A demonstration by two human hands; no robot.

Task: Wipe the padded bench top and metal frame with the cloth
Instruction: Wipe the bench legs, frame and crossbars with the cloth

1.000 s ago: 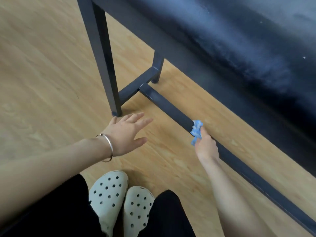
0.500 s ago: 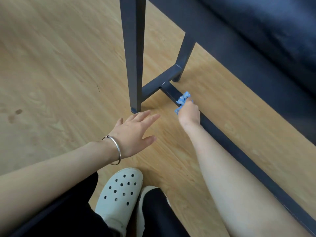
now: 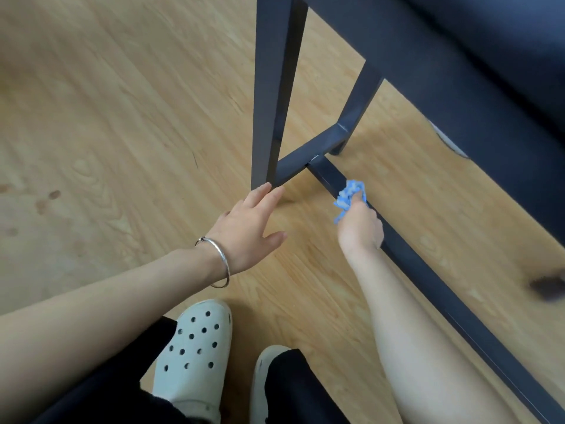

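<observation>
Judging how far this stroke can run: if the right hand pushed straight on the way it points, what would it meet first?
Probably the short cross bar, where the low rail ends. The right hand grips the cloth on that rail, and nothing shows between cloth and joint.

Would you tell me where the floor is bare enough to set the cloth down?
Bare floor lies left of the front leg, beyond the left hand, and between low rail and bench. Crowded: the rail joint, by the right hand and cloth.
</observation>
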